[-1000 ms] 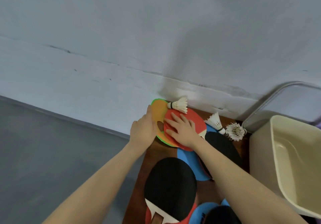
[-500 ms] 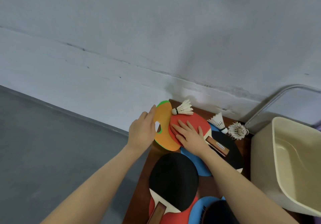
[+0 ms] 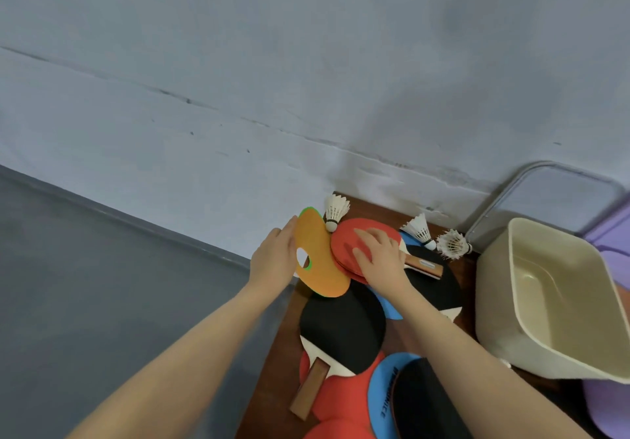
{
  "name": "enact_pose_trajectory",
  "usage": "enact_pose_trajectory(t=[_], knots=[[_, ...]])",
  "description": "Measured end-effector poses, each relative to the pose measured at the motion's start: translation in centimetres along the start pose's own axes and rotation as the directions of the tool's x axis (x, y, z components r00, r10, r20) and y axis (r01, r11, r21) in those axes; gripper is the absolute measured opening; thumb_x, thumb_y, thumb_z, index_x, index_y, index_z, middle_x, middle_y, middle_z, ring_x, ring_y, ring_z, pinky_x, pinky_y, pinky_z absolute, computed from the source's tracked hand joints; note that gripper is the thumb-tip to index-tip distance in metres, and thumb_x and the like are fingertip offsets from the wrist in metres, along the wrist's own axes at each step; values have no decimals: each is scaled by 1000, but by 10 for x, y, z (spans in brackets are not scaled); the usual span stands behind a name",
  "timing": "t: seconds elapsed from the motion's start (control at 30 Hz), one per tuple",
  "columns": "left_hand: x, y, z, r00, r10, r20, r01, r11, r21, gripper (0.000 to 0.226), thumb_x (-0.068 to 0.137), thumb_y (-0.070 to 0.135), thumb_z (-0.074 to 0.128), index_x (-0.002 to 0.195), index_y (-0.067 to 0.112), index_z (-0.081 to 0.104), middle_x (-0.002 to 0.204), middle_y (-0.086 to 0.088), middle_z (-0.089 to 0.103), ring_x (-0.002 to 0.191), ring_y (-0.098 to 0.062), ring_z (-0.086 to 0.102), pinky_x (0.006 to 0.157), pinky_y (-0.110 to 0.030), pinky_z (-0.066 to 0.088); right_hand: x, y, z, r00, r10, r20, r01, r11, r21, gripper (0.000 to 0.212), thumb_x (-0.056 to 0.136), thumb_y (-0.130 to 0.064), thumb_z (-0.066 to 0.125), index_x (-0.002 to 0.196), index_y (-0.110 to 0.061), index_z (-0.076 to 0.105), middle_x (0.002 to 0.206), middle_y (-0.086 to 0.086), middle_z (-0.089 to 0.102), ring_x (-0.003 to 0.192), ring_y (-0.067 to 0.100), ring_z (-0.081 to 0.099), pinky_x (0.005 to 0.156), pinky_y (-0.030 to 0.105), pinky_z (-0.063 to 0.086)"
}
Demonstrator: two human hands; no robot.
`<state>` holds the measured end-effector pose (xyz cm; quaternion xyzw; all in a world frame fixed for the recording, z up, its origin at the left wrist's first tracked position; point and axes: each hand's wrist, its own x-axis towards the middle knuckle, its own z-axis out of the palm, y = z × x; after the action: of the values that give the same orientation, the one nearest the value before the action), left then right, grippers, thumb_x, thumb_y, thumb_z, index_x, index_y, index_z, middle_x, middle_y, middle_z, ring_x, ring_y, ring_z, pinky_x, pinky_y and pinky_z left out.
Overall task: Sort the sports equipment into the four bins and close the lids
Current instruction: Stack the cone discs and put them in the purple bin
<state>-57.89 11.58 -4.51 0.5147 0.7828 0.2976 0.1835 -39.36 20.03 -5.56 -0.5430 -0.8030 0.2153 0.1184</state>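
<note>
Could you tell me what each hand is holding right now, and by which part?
The left hand holds the orange paddle by its left edge. The right hand rests flat on the red paddle, gripping nothing.

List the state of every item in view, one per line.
orange paddle: tilted up on edge, left hand holding it
red paddle: flat on the pile, right hand pressing it
black paddle: lying flat, untouched
three shuttlecocks: loose on the table
cream bin: open, empty
grey lid: off, leaning against the wall
</note>
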Motion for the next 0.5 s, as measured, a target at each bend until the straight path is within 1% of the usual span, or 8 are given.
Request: enact_pose_trajectory(t=[0.1,0.23,0.33,0.43,0.5], knots=[[18,-3,-1,999,-35,-27,36,999,9,45,101,20,29,146,22,29,104,-10,56,94,-25,54,76,-35,45,20,-8,-5,1000,-10,10,10,1000,23,46,95,-31,46,140,-33,37,151,-1,28,135,30,25,108,46,18],[40,-12,0,998,-58,-33,58,998,23,43,101,22,28,144,25,34,111,-8,58,100,-25,54,78,-36,44,56,-20,-1,999,-30,41,28,999,39,52,95,-33,45,144,-36,29,155,-2,19,140,27,18,109,51,15],[56,-17,2,998,-60,-28,60,998,8,42,102,24,28,142,26,36,117,-6,58,106,-23,53,81,-33,42,85,-22,7,997,-37,70,39,999,-30,55,95,-34,44,146,-35,24,157,-1,13,142,27,14,110,51,14],[69,-20,3,999,-41,-25,42,999,32,40,102,25,29,141,27,37,120,-4,58,108,-22,53,82,-32,41,108,-15,17,989,-56,135,70,992,-103,59,94,-33,45,147,-33,21,158,3,11,143,26,12,111,49,11],[77,-21,4,999,-40,-18,41,998,44,40,102,26,29,141,28,38,122,-3,57,110,-21,53,83,-31,41,119,-9,24,982,-75,173,100,985,-142,60,92,-32,46,147,-31,22,156,2,18,142,22,16,112,48,9]])
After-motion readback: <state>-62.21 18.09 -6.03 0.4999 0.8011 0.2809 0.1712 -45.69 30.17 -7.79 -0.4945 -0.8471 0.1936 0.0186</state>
